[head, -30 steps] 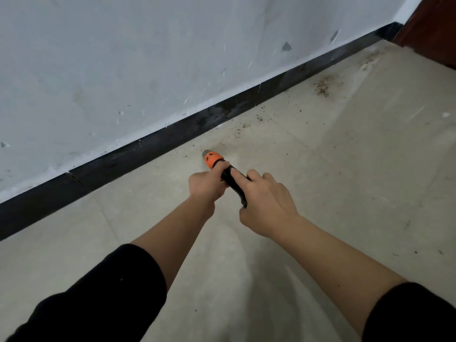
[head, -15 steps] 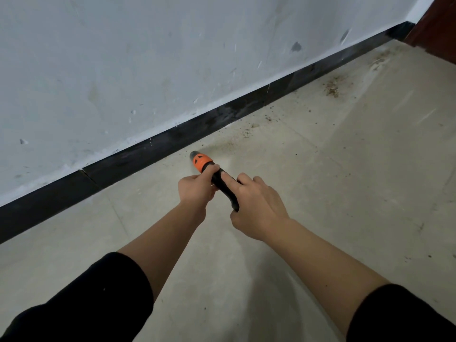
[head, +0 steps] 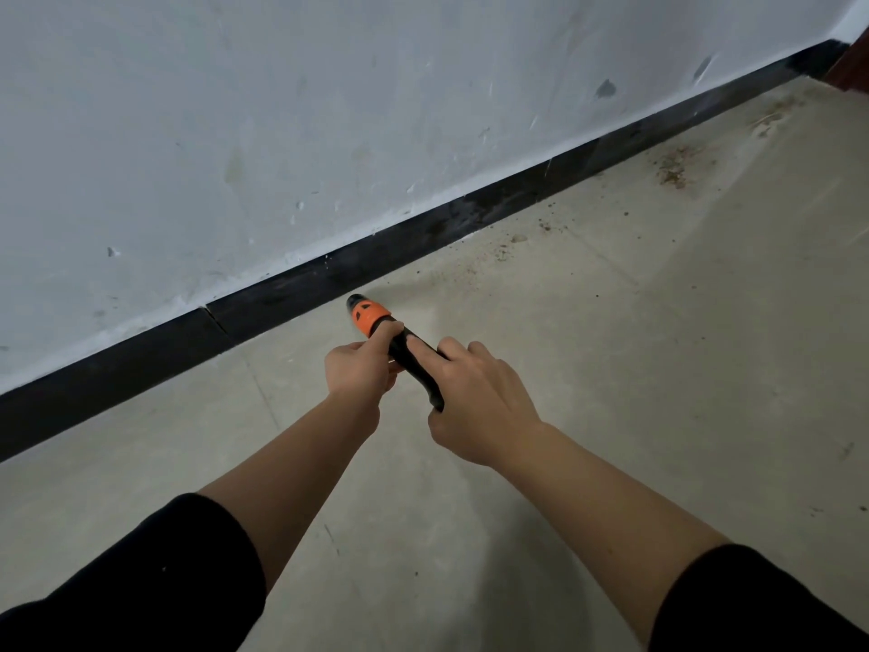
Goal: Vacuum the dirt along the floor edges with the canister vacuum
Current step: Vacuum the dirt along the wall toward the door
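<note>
- Head view, looking down at a pale grey floor where it meets a scuffed white wall. A black baseboard runs along the join from lower left to upper right.
- Two bare forearms reach forward out of black sleeves, and the hands meet near the middle of the picture.
- The vacuum wand is a black tube with an orange collar at its far end. It points up and left, and its tip is close to the baseboard, over the floor edge. Whether the tip touches the floor cannot be told.
- The left hand grips the wand just behind the orange collar, its fingers curled round the tube.
- The right hand grips the near end of the wand, with the index finger laid straight along the top and the other fingers wrapped round.
- Brown dirt specks lie along the floor edge to the right of the tip.
- A thicker dirt patch sits farther along, near the baseboard.
- A dark reddish surface shows at the far corner.
</note>
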The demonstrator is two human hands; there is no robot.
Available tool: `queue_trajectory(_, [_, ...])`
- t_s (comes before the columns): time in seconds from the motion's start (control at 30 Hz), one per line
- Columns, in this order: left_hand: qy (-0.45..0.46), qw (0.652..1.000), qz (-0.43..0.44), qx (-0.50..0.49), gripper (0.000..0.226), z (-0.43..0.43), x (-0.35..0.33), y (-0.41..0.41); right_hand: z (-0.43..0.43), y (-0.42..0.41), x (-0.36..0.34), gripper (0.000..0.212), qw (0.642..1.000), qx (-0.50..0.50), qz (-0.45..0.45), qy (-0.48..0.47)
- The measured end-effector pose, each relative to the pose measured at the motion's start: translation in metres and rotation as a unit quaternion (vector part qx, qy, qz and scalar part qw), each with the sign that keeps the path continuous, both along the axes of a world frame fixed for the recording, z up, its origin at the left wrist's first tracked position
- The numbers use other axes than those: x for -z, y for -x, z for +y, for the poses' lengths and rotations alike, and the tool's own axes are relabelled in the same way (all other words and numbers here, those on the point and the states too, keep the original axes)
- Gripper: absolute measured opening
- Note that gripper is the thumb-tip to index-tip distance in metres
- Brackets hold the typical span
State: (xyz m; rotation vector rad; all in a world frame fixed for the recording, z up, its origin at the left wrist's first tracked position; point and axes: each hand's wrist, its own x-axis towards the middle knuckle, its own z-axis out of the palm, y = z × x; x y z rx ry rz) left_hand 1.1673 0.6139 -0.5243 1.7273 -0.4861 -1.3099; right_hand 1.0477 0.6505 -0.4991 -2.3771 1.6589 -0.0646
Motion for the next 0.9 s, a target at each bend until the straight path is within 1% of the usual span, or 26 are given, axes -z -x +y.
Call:
queue_trajectory(0.4, [-0.004, 0.999, -0.027, -0.025, 0.023, 0.005, 0.002, -0.025, 0.0, -0.024, 0.002, 0.075, 1.0, -0.027, -0.015, -0.002])
queue_trajectory(0.9, [-0.001, 0.999, -0.01, 0.05, 0.025, -0.028, 0.002, 0.013, -0.012, 0.004, 0.001, 0.077, 0.999, 0.053, 0.008, 0.011])
